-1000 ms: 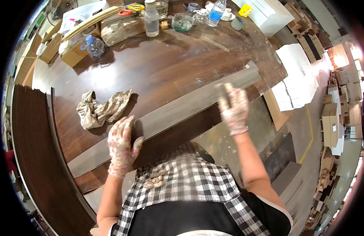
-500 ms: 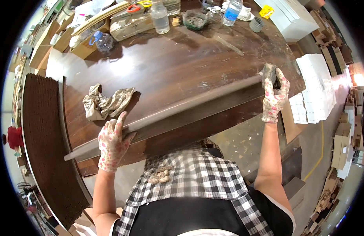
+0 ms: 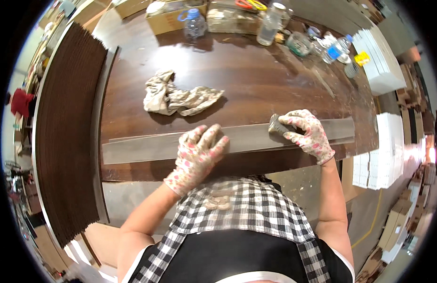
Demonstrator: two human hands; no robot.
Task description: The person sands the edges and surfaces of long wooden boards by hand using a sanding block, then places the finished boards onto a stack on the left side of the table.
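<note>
A long, narrow grey-brown board (image 3: pixel 249 137) lies flat along the near side of the brown tabletop. My right hand (image 3: pixel 309 134), in a flower-patterned glove, grips a small grey wad (image 3: pixel 277 125) over the board's right half; its material is hard to make out. My left hand (image 3: pixel 196 158), gloved alike, is over the board's near edge left of the middle. Its fingers are bent but apart, and nothing shows in them. Whether they touch the board I cannot tell. Beyond the board lies a crumpled, stained cloth (image 3: pixel 178 96).
A tall stack of dark brown strips (image 3: pixel 70 132) stands at the left. Along the table's far side are a clear jug with a blue cap (image 3: pixel 195 26), a clear bottle (image 3: pixel 271 24), a glass bowl (image 3: pixel 298 45) and a blue-labelled bottle (image 3: pixel 336 49). White stacked pieces (image 3: pixel 381 151) stand at the right.
The board was tilted up on edge and held by my left hand; now it lies flat. My left hand has let go and moved right. My right hand has moved left and nearer with the wad.
</note>
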